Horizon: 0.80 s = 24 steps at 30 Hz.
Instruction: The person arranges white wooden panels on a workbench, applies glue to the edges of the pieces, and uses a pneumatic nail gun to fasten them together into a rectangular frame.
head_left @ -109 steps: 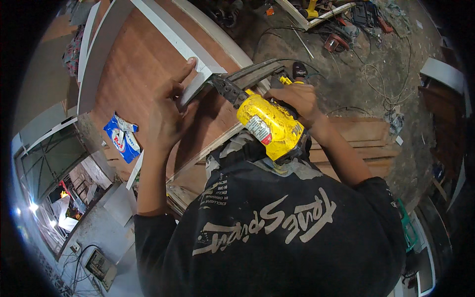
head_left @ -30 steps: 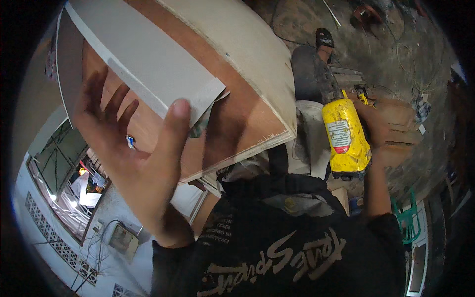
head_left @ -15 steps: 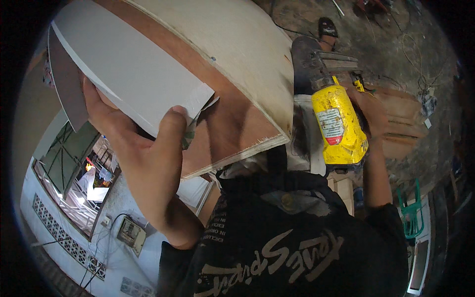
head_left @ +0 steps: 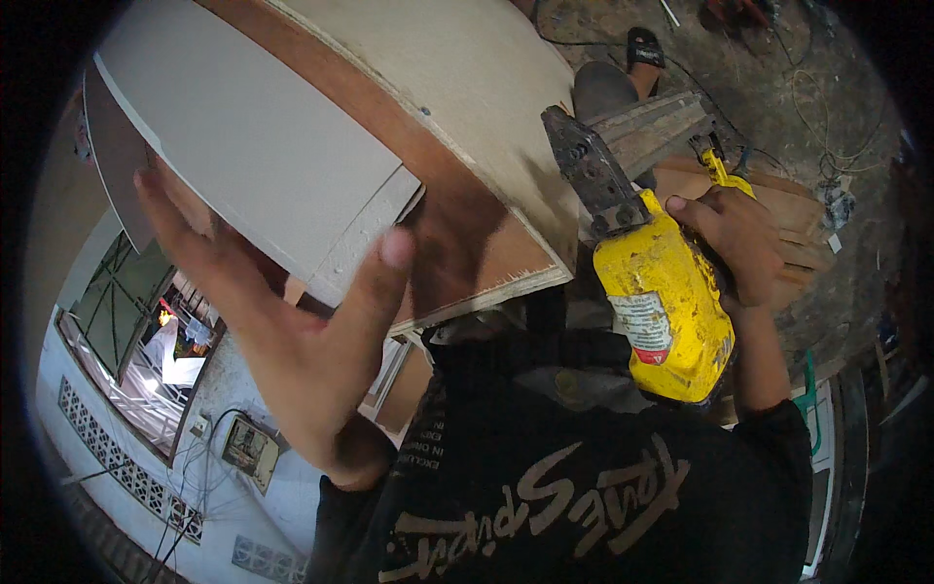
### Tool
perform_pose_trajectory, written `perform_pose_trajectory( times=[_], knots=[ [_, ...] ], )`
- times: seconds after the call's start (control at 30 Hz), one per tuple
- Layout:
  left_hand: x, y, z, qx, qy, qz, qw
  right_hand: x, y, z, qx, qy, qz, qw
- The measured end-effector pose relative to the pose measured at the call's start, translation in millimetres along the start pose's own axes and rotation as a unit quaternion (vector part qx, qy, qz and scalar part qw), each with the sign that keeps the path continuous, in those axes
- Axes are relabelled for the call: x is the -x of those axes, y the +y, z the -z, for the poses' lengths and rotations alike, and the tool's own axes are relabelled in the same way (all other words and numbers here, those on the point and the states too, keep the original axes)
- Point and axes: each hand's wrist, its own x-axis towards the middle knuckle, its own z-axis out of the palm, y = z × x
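Observation:
A white sheet-faced panel [head_left: 253,117] lies along a reddish-brown plywood surface [head_left: 472,229], its near end carrying a folded or overlapping strip. My left hand [head_left: 297,341] is beside that end, thumb and fingers spread apart; the thumb is raised off the sheet, and some fingers are partly hidden behind the panel's left side. My right hand [head_left: 735,238] grips a worn yellow nail gun [head_left: 671,311] by its handle. The gun's dark nose and magazine [head_left: 647,136] point up and away, to the right of the plywood's corner.
A pale curved plywood face [head_left: 477,68] adjoins the brown one. Cables and cords [head_left: 827,127] lie on the floor at far right, near a sandalled foot [head_left: 644,60]. Brown boards [head_left: 798,234] sit beyond my right hand. An electrical box [head_left: 251,453] hangs on the left wall.
My left thumb has lifted from the sheet's end and the hand has opened. The loose end strip now lies flatter. The nail gun has turned and shifted lower, showing more of its nose.

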Motion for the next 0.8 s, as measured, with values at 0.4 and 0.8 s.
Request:
perform_pose_trajectory(
  times=[0.4,0.8],
  knots=[
    [4,-26,-5,-0.057,-0.031,-0.144,0.988,-14,-12,10,0.010,0.027,0.127,0.991],
    [9,-21,1,0.041,-0.025,-0.082,0.995,-40,-35,13,0.002,0.141,0.282,0.949]
  ],
)
